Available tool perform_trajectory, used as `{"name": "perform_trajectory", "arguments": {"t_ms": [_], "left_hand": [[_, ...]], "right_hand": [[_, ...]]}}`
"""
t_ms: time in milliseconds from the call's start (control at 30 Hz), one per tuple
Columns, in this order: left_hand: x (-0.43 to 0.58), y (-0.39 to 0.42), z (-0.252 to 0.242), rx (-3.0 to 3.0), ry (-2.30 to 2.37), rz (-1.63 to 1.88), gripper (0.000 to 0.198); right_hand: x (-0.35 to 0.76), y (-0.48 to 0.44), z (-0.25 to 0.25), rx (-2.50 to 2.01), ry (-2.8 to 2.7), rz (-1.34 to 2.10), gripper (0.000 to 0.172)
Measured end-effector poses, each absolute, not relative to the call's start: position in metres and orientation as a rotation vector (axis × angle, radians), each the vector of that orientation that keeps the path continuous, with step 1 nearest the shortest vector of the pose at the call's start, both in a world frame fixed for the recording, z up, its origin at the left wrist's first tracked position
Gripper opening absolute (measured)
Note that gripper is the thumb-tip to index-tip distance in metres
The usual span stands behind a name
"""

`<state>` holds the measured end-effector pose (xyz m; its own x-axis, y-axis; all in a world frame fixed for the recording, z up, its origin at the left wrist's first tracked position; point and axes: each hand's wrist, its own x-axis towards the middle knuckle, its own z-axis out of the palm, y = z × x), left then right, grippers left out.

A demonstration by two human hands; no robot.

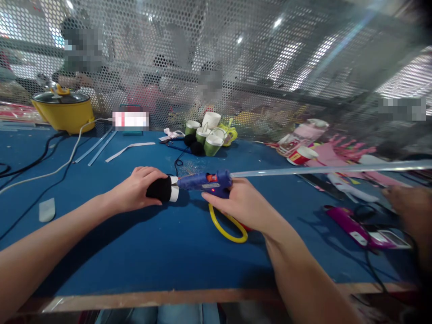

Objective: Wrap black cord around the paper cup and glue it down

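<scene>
My left hand is closed around a small black cylinder with white flaps sticking out of its right end. In my right hand is a blue hot glue gun, with a small red light lit on its side. Its nozzle points left and reaches the white flaps; whether it touches them I cannot tell. A long clear glue stick runs out of the gun's back toward the right. Under my right hand lies a yellow loop handle, partly hidden, with a bit of red beside it.
Green-and-white cups and black pompoms stand near the mesh screen. A yellow electric pot is back left. White strips lie on the blue table. A purple power strip and another person's blurred hand are right.
</scene>
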<state>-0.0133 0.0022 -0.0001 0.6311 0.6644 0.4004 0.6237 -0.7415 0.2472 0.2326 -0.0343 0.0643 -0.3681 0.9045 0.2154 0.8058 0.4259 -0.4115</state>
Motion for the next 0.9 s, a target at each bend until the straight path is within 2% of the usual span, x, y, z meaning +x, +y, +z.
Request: {"name": "perform_trajectory", "arguments": {"t_ms": [200, 900], "left_hand": [[-0.0127, 0.0024, 0.0008, 2.766, 1.089, 0.722, 0.049], [-0.0124, 0.0019, 0.0002, 2.847, 1.016, 0.755, 0.049]], "right_hand": [[0.2339, -0.0349, 0.0607, -1.446, -2.315, 0.297, 0.037], [0.2367, -0.0356, 0.0615, -1.467, -2.407, 0.213, 0.028]]}}
